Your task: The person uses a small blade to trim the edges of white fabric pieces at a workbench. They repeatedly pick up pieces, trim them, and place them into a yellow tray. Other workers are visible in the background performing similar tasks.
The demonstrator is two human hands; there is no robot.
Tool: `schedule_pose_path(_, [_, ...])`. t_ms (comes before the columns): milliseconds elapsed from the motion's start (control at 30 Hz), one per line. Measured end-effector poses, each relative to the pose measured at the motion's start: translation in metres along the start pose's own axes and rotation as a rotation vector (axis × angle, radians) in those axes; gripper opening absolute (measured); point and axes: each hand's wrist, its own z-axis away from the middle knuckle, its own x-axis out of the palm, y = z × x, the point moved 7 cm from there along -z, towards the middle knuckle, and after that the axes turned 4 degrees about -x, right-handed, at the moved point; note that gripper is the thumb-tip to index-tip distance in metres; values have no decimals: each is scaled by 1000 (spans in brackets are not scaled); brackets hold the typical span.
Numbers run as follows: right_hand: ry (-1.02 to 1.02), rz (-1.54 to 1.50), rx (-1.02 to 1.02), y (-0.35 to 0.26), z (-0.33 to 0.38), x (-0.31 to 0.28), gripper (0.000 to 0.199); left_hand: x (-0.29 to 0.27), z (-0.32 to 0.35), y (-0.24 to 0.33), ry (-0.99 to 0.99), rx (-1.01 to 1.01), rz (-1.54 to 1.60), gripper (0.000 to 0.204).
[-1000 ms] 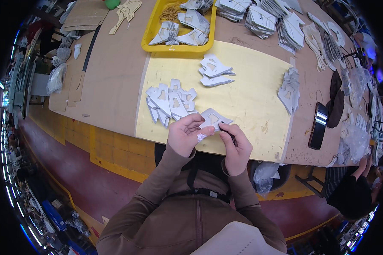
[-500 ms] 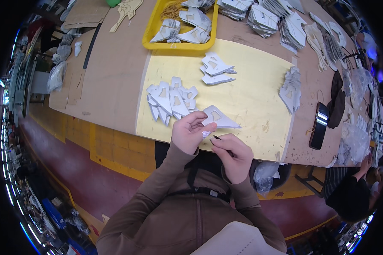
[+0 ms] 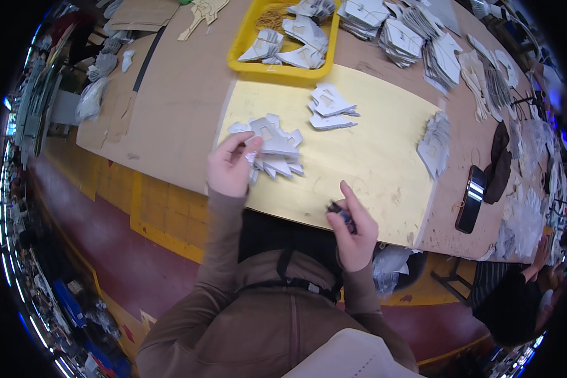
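My left hand (image 3: pixel 229 167) pinches the left edge of a white cut piece (image 3: pixel 281 145) with a window-like hole. It is over a loose pile of similar white pieces (image 3: pixel 282 165) on the yellow sheet (image 3: pixel 321 189); whether it touches them I cannot tell. Something shiny sits on my left thumb. Near the sheet's front edge, my right hand (image 3: pixel 357 236) is closed round a small dark tool (image 3: pixel 341 217), its kind unclear, with the index finger stretched out. A smaller stack of white pieces (image 3: pixel 331 108) lies farther back, and a fanned stack (image 3: pixel 434 146) lies at the right.
A yellow tray (image 3: pixel 280 71) with white bundles and rubber bands stands at the back. Bundled white stacks (image 3: pixel 399 43) lie at the back right. A phone (image 3: pixel 470 200) and dark cloth (image 3: pixel 498 157) lie at the right. Another person (image 3: pixel 507 296) is at the lower right.
My left hand has moved left with the white piece, from the front edge to the pile. My right hand has drawn apart from it, index finger now extended, and the dark tool shows more.
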Motion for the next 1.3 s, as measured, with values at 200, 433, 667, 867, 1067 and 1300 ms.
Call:
schedule_pose_path(200, [91,148,-129,-8,-13,-22,39,6,23,44,88,415,-493,30])
schedule_pose_path(433, [25,296,-315,-22,-14,-13,37,88,58,22,-636,63,-1,16])
schedule_pose_path(667, [40,280,-174,-13,-17,-28,34,65,50,43,-276,614,-517,19])
schedule_pose_path(867, [135,235,-120,-4,-22,-47,32,53,16,16,-113,825,-1023,23])
schedule_pose_path(1067, [103,182,-107,6,-17,-43,32,26,-8,26,152,747,-1099,20])
schedule_pose_path(1300, [46,143,-121,1,-15,-31,32,106,-19,40,-261,593,-497,29])
